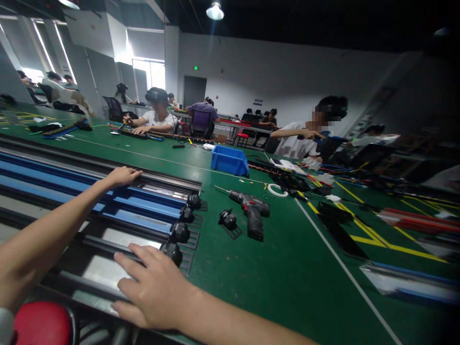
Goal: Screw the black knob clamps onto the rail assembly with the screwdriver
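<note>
Long metal profiles (143, 203) with blue and black strips lie side by side at the left. My left hand (122, 177) rests on the farthest one, its fingers stretched out and gripping nothing. Over the nearest profiles my right hand (154, 286) is spread open, fingertips on or just above the pale metal; contact is hard to tell. Black end fittings (179, 232) with slotted plates sit at the profiles' right ends, just beyond my right hand. One loose black fitting (229, 219) lies apart on the table. Beside it rests a cordless drill (251, 207) with a long bit pointing left.
A blue bin (230, 161) stands on the green table (273, 282) beyond the drill. To its right are a white tape roll (277, 190), cables and dark parts. A red stool (43, 323) is at the lower left. Co-workers (158, 115) sit across the table.
</note>
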`<state>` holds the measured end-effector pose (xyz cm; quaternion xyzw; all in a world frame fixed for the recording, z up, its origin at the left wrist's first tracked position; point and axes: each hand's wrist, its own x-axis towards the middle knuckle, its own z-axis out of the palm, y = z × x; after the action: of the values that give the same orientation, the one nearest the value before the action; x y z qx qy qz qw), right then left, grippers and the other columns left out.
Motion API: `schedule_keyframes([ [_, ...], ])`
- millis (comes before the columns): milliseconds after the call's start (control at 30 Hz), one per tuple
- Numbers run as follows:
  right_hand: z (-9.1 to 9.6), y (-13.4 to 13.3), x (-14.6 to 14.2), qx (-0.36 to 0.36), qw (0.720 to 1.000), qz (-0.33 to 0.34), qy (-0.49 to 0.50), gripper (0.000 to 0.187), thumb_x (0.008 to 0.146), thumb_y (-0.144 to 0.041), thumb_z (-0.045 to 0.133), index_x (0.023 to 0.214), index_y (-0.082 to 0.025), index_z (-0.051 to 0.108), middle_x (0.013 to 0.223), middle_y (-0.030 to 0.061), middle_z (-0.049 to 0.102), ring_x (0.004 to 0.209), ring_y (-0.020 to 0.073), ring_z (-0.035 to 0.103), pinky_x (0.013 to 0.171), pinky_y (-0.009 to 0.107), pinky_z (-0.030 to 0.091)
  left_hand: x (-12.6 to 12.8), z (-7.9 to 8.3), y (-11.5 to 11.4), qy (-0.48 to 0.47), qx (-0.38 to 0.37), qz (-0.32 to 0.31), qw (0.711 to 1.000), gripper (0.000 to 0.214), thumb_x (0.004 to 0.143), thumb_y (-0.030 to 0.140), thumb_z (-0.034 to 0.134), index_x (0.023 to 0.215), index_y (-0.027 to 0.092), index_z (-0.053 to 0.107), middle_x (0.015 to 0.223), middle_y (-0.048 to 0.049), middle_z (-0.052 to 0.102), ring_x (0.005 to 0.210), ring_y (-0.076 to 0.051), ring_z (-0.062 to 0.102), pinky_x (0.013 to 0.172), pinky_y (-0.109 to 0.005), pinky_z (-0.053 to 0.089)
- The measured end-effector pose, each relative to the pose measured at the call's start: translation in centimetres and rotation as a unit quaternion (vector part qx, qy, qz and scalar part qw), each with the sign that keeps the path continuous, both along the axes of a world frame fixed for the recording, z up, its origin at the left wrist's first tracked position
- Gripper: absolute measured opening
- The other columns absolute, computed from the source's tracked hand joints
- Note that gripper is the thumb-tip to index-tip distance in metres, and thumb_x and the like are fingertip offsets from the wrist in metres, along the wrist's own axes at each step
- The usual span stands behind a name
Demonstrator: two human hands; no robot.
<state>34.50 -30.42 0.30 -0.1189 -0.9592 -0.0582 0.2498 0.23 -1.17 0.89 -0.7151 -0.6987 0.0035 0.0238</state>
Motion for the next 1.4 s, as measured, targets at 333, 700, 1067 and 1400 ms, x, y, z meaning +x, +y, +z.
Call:
schedule_keyframes([
  [333, 0.3, -0.9, -0.1, -0.013, 1.000, -0.005, 0.000, 0.042, 0.096, -0.053, 0.050, 0.104, -0.015, 0.067, 0.150, 0.0117, 0.046, 0.141, 0.0319, 0.035, 0.114, 0.045, 0.035, -0.3, -0.2, -0.7, -0.016, 0.010, 0.000, 1.000, 0.084, 0.089, 0.073, 0.016, 0.122, 0.019, 0.071, 0.104, -0.0143, 0.075, 0.100, -0.032, 0.067, 0.077, -0.029, 0.044],
  [700, 0.9, -1.3, 0.1, -0.056, 0.998, -0.013, 0.000, 0.057, 0.093, -0.065, 0.048, 0.109, -0.014, 0.068, 0.152, 0.0124, 0.044, 0.143, 0.0336, 0.032, 0.115, 0.049, 0.032, -0.4, -0.2, -0.8, -0.032, 0.007, 0.009, 0.999, 0.084, 0.087, 0.076, 0.019, 0.117, 0.019, 0.073, 0.092, -0.0106, 0.075, 0.092, -0.030, 0.068, 0.072, -0.027, 0.044],
  [1067, 6.2, 3.7, 4.3, -0.194, 0.978, -0.071, 0.040, 0.047, 0.097, -0.048, 0.051, 0.137, -0.022, 0.052, 0.157, 0.0097, 0.036, 0.143, 0.0260, 0.035, 0.115, 0.048, 0.034, 0.1, 0.4, -1.3, -0.064, 0.017, 0.015, 0.998, 0.076, 0.086, 0.073, 0.029, 0.111, 0.017, 0.075, 0.088, -0.0067, 0.076, 0.090, -0.029, 0.067, 0.078, -0.028, 0.045],
  [1400, 1.3, 15.9, 9.6, -0.216, 0.924, -0.311, 0.060, 0.037, 0.096, -0.023, 0.050, 0.132, -0.016, 0.052, 0.136, 0.0127, 0.051, 0.122, 0.0219, 0.054, 0.103, 0.033, 0.044, 11.9, 4.1, -7.0, -0.056, 0.153, -0.171, 0.972, 0.051, 0.098, 0.052, 0.032, 0.086, 0.017, 0.067, 0.080, -0.0085, 0.063, 0.073, -0.020, 0.056, 0.069, -0.030, 0.038],
])
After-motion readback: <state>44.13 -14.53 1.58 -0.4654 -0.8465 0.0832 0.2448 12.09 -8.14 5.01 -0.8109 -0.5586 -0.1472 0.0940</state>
